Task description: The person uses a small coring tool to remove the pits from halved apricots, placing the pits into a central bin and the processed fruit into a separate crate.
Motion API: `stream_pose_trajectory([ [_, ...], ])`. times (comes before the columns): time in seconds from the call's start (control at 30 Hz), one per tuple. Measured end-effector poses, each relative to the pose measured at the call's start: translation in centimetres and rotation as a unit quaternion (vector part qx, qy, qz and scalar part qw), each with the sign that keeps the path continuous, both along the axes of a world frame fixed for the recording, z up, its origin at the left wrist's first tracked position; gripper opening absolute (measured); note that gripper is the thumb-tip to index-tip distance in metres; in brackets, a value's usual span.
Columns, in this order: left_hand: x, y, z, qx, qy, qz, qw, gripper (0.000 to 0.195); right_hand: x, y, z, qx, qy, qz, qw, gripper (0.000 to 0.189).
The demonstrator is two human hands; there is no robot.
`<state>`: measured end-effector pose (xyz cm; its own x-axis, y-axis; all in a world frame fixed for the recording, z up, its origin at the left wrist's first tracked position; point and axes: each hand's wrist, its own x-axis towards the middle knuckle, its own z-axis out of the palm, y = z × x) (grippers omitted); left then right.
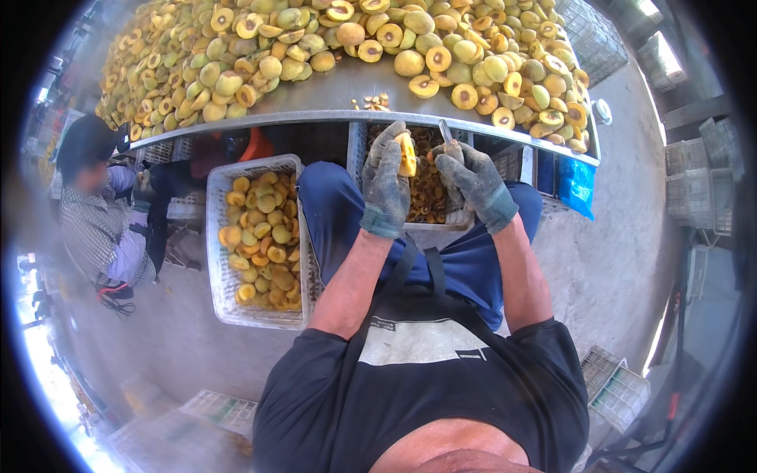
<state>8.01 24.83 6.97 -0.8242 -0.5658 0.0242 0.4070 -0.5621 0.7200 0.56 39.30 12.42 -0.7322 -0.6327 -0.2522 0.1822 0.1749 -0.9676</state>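
Note:
My left hand (385,180), in a dark knitted glove, holds a piece of yellow stone fruit (406,155) upright near the table edge. In my gloved right hand (470,177) is a short knife (445,132), its blade pointing up towards the table. The two hands are apart, above a crate (440,226) between my knees that holds brown fruit scraps or pits (427,201). Many whole and halved yellow-green fruits (236,77) are heaped on the metal table (355,88) in front, with a few small bits (377,102) by its rim.
A white plastic crate (216,248) of fruit halves stands left of my legs. Further left sits another person (106,219) in a cap and checked clothing. A blue plastic bag (576,184) hangs under the table at right. Stacked crates (689,189) stand at far right, others behind me.

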Motion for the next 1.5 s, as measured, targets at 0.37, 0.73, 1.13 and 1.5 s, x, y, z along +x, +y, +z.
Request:
stream_pose_trajectory([
  [0.37, 0.9, -0.5, -0.1, -0.237, -0.014, 0.045, 0.97, 0.031, 2.1, -3.4, -1.2, -0.232, -0.317, 0.038, 0.919, 0.018],
  [0.73, 2.0, -2.5, -1.2, -0.201, -0.064, -0.087, 0.974, 0.051, 2.4, -3.9, -2.9, -0.113, -0.189, -0.092, 0.971, 0.015],
  [1.13, 2.1, -3.4, -2.5, -0.422, -0.038, -0.071, 0.903, 0.06, 2.6, -1.6, -3.0, -0.145, -0.282, -0.003, 0.948, 0.013],
  [1.5, 7.5, -7.1, 1.8, -0.454, -0.117, 0.133, 0.873, 0.056, 1.4, -1.1, -6.0, -0.226, -0.26, -0.081, 0.935, 0.014],
])
